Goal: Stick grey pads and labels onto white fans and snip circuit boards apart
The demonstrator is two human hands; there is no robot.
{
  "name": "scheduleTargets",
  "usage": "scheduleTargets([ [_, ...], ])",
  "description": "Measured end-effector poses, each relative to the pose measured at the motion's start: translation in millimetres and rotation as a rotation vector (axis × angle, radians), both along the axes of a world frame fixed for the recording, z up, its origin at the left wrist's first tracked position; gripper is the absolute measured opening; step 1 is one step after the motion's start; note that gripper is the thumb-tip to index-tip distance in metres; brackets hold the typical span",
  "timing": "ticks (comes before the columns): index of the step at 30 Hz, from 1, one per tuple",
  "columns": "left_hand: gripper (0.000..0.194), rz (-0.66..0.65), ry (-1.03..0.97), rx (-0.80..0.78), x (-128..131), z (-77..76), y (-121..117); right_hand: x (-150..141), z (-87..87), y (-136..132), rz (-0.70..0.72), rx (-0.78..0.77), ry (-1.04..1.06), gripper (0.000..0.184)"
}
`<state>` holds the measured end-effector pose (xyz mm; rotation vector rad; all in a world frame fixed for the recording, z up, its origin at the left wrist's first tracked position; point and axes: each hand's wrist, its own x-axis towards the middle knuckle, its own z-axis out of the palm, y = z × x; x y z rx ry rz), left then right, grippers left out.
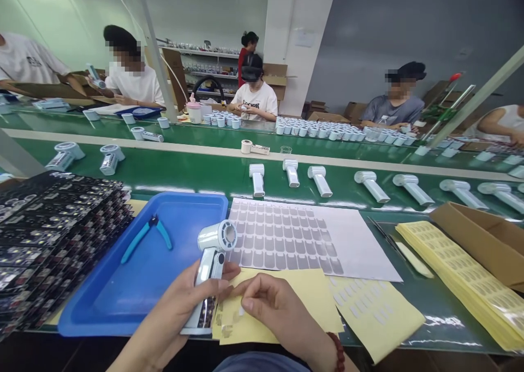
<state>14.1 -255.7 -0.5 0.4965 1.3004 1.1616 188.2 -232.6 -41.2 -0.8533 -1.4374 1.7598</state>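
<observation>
Stacked black sheets (61, 241) rise at the far left of the desk (429, 273). Next, a blue tray (135, 295) holds cutters (149, 235). The left hand (184, 295) grips a handheld fan (210, 271), tilted, beside the tray. The right hand (272, 306), thumb and forefinger pinched, is over yellow sheets (303, 290). Farther right lie tweezers (387, 234) and an open cardboard box (483, 241).
</observation>
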Motion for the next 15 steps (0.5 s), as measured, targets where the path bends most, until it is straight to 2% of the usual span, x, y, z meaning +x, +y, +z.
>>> scheduleTargets([
  [2, 0.038, 0.025, 0.002, 0.016, 2.9, -2.3, 1.3, 0.2, 7.7, 1.3, -0.008, -0.003, -0.007, 0.026],
  [5, 0.043, 0.057, -0.030, 0.053, 8.1, -4.8, 3.2, -2.8, 23.7, 3.8, -0.014, 0.060, -0.052, 0.017],
  [8, 0.036, 0.227, -0.054, -0.010, 11.5, -7.9, 6.1, -8.9, 39.2, 7.7, -0.019, 0.170, -0.136, 0.006],
  [10, 0.027, 0.342, -0.064, -0.050, 12.0, -11.5, 8.8, -13.0, 45.7, 10.8, -0.026, 0.203, -0.198, 0.009],
  [12, 0.026, 0.366, -0.088, -0.039, 11.7, -15.5, 11.8, -16.1, 48.7, 13.9, -0.032, 0.208, -0.239, 0.010],
  [15, 0.037, 0.333, -0.128, 0.005, 11.5, -19.0, 15.6, -18.0, 49.7, 17.3, -0.031, 0.240, -0.260, 0.012],
])
